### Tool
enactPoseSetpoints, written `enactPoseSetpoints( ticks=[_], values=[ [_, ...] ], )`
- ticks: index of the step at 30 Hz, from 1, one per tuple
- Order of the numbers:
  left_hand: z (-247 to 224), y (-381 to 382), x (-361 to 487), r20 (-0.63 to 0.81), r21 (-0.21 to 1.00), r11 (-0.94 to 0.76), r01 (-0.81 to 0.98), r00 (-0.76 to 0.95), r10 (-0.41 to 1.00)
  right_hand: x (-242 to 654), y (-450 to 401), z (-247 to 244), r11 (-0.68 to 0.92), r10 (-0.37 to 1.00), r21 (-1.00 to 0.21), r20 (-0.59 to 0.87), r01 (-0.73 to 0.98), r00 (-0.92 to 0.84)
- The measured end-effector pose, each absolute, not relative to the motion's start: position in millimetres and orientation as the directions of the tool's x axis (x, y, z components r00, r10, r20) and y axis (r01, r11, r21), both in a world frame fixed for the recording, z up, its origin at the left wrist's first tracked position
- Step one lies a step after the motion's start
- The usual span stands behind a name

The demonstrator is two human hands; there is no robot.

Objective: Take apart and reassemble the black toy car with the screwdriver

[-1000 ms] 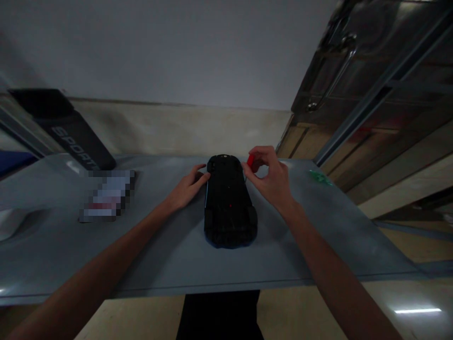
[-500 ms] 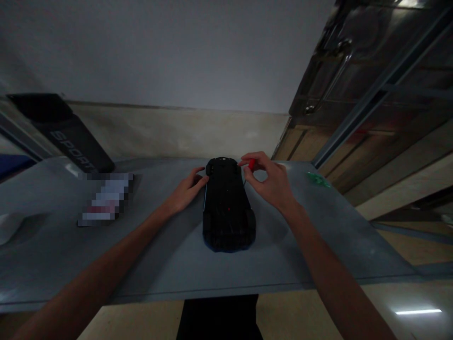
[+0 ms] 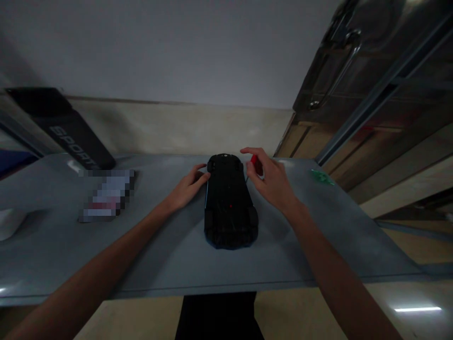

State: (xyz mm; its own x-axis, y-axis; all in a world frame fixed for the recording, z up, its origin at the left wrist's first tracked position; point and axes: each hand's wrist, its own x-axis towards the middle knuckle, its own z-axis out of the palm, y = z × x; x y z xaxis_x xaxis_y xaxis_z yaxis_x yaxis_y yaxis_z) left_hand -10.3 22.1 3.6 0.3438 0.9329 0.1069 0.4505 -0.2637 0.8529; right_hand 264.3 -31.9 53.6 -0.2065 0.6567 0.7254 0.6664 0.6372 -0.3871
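A toy car [image 3: 230, 203] lies upside down on the table, its black underside facing up and a small red dot showing on it. Against the car's left edge, near one wheel, my left hand [image 3: 189, 186] rests with thumb and fingertips touching the side. At the right of the car, my right hand [image 3: 267, 177] is closed around the red handle of a screwdriver [image 3: 254, 159], index finger stretched out. A thin dark shaft runs down from that hand beside the car; its tip cannot be made out.
A dark box marked SPORT [image 3: 76, 134] leans at the back left. Near it lies a blurred-out flat item [image 3: 109, 193], and a white object [image 3: 10, 223] sits at the left edge. Something small and green [image 3: 322, 177] lies on the grey table [image 3: 159, 264] at right.
My right index finger has lifted away from the car's edge and straightened, while the hand keeps the screwdriver. My left hand stays against the car. The view has shifted slightly.
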Motion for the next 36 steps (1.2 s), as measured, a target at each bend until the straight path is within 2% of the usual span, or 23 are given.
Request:
enactPoseSetpoints(
  ticks=[9,18,36],
  values=[
    [4.0,21.0,-10.0,0.121,0.85,-0.279,0.446,0.351,0.929,265.4,-29.4,52.8,0.548,0.695,-0.434,0.712,0.715,-0.102],
    [7.6,17.2,-9.9,0.101,0.849,-0.263,0.459,0.348,0.932,269.9,-31.6,55.7,0.609,0.712,-0.443,0.671,0.658,-0.207],
    [3.4,20.0,-11.8,0.107,0.855,-0.272,0.441,0.364,0.925,267.8,-37.3,62.6,0.542,0.729,-0.393,0.659,0.743,-0.184]
  ],
)
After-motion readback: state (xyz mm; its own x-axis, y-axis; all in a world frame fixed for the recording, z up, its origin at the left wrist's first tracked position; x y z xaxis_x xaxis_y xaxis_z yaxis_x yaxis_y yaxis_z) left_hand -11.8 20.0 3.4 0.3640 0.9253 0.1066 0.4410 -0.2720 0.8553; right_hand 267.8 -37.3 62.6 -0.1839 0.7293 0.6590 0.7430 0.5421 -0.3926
